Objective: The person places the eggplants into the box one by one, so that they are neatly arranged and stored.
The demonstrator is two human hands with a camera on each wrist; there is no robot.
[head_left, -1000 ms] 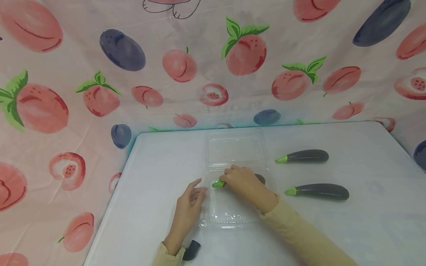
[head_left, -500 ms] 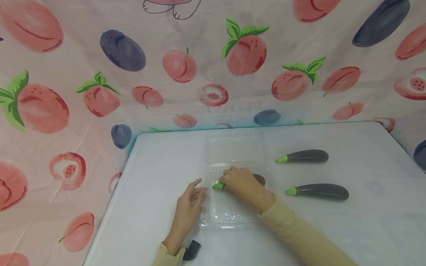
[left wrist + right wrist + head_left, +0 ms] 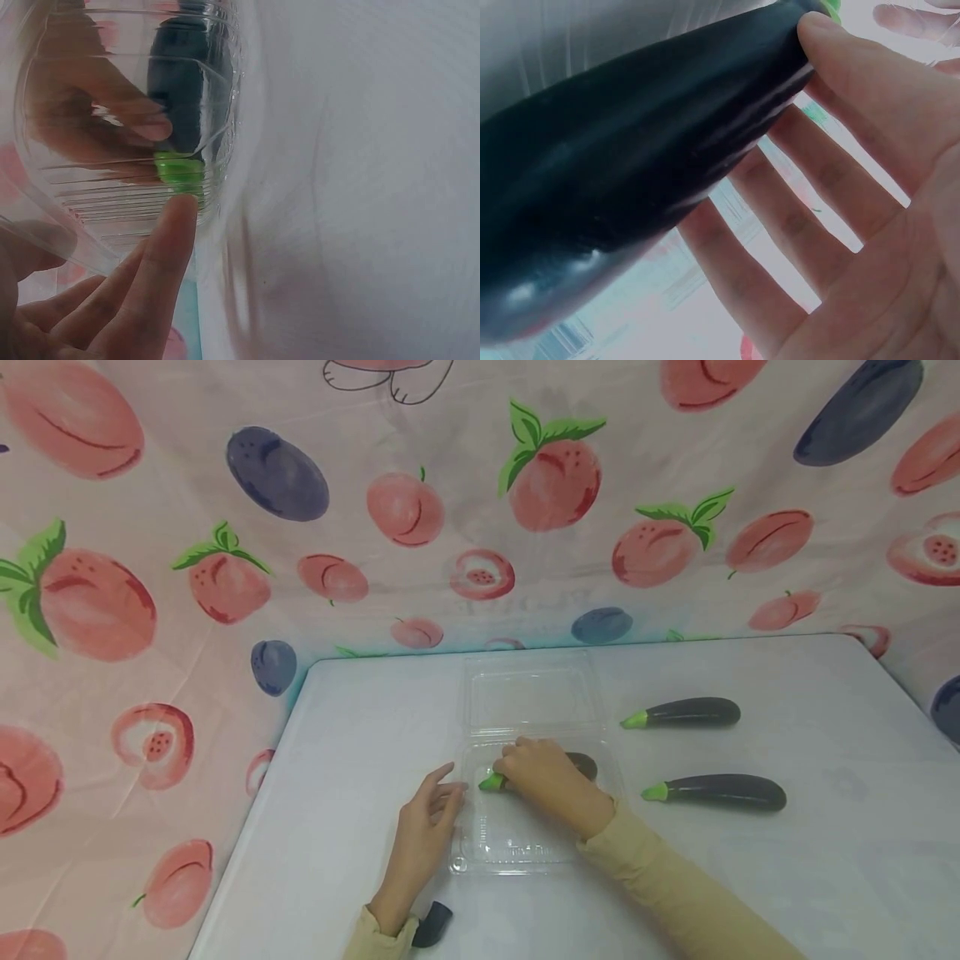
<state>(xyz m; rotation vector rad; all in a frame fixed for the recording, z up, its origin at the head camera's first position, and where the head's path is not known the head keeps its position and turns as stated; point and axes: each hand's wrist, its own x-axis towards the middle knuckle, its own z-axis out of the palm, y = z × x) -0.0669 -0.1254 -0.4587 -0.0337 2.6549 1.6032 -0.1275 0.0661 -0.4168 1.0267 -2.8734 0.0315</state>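
A clear plastic clamshell container (image 3: pixel 517 831) lies on the table with its lid folded back. Inside its base is a dark purple eggplant (image 3: pixel 585 766) with a green stem end, gripped from above by my right hand (image 3: pixel 546 777). The right wrist view shows the thumb on this eggplant (image 3: pixel 630 127) near the stem, with the other fingers along its far side. My left hand (image 3: pixel 423 827) is at the container's left side. In the left wrist view, a straight fingertip (image 3: pixel 180 206) touches the container's ribbed wall, close to the stem end.
Two more eggplants, a far one (image 3: pixel 693 712) and a nearer one (image 3: pixel 726 792), lie right of the container. The open lid (image 3: pixel 532 697) stretches toward the back of the white table (image 3: pixel 345 727). A fruit-print cloth (image 3: pixel 420 435) hangs behind. A dark strap piece (image 3: pixel 432 925) sits by the left cuff.
My right hand and the eggplant have shifted slightly toward the front of the container. The left hand has stayed in place.
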